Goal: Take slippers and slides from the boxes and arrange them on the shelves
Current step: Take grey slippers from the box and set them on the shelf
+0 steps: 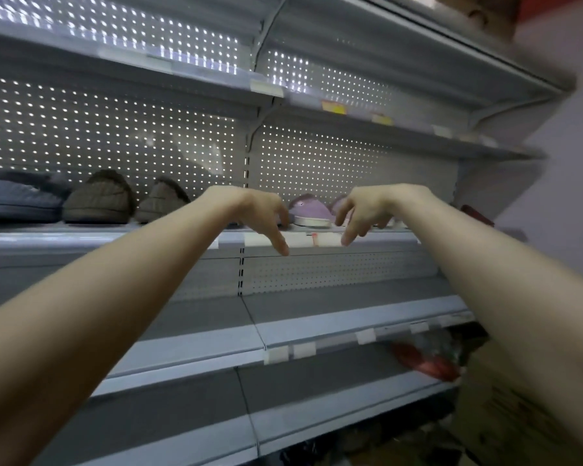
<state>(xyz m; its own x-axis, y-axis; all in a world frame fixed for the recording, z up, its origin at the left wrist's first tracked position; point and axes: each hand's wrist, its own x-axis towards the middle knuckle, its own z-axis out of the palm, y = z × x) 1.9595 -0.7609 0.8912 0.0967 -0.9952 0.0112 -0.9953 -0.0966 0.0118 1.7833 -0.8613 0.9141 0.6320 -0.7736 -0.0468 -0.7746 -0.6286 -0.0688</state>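
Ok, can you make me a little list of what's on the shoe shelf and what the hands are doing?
shelf: slippers in a row
far left: blue-grey slipper
next along: two brown furry slippers
centre: purple slippers
left hand: loose, holding nothing, just left of the purple slippers
right hand: loose, holding nothing, just right of them
bottom right corner: cardboard box

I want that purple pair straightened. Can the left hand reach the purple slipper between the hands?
Probably yes: the left hand hangs right beside the purple slipper at the front of the shelf, holds nothing, and nothing stands between them.
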